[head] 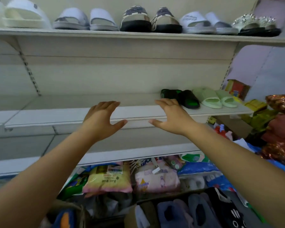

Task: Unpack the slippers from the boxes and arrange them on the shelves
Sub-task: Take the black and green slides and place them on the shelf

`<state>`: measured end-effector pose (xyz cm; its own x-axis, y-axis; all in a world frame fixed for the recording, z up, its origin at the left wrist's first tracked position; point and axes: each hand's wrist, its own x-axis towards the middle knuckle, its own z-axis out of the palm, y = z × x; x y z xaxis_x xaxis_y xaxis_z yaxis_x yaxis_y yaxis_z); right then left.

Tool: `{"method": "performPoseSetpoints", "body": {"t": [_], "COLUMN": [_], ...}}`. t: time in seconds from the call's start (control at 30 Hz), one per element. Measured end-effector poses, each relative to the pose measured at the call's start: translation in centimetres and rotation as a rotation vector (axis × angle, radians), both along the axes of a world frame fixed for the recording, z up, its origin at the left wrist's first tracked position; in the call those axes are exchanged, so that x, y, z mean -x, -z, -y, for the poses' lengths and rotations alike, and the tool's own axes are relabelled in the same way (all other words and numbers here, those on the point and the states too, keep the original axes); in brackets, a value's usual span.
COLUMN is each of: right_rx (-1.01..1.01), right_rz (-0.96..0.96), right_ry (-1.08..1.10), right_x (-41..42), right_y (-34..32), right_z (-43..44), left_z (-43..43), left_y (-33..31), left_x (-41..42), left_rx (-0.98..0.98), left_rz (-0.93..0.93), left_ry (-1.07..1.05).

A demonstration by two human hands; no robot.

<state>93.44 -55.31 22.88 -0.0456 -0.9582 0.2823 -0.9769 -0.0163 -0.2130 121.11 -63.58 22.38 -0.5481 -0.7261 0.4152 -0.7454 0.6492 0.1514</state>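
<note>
**Desk:** Where were the hands caught?

**Photographer:** The left hand (100, 119) and the right hand (169, 116) were held out side by side over the front edge of the middle shelf (56, 116), palms turned down. Each grip was spread apart, fingers straight, and nothing was held in either.

**Desk:** And the slippers?

**Photographer:** A black-and-green pair (181, 97) was set on the right part of the middle shelf, with a pale green pair (215, 98) just beside it, further right. The right hand's fingertips were seen just beside the nearer black slipper; whether it was touched could not be told. Along the top shelf (138, 36) more pairs were lined up, among them a white pair (85, 19), a dark patterned pair (150, 18) and a studded pair (255, 23) at the right end.

**Desk:** What was pictured lower down?

**Photographer:** Soft grey and blue slippers (196, 211) were packed in an open box (129, 218) at the bottom edge, between the forearms. Behind it, a yellow packet (109, 176) and a pink packet (156, 178) were piled under the lowest shelf. Shiny wrapped goods (280, 102) were stacked at the far right.
</note>
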Motion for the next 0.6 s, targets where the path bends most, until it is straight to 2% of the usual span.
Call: {"method": "performPoseSetpoints", "body": {"t": [0.3,0.6], "right_rx": [-0.112,-0.208], "right_rz": [0.008,-0.011], "right_ry": [-0.311,-0.559], "right_x": [-8.1,-21.9], "right_y": [2.3,6.9], "right_z": [4.1,6.1], "left_z": [-4.4,-10.8], "left_y": [3.1,7.7], "left_x": [-10.3,-24.1], "left_rx": [-0.032,-0.062], "left_rz": [-0.029,0.044], "left_ry": [-0.329,-0.571]}}
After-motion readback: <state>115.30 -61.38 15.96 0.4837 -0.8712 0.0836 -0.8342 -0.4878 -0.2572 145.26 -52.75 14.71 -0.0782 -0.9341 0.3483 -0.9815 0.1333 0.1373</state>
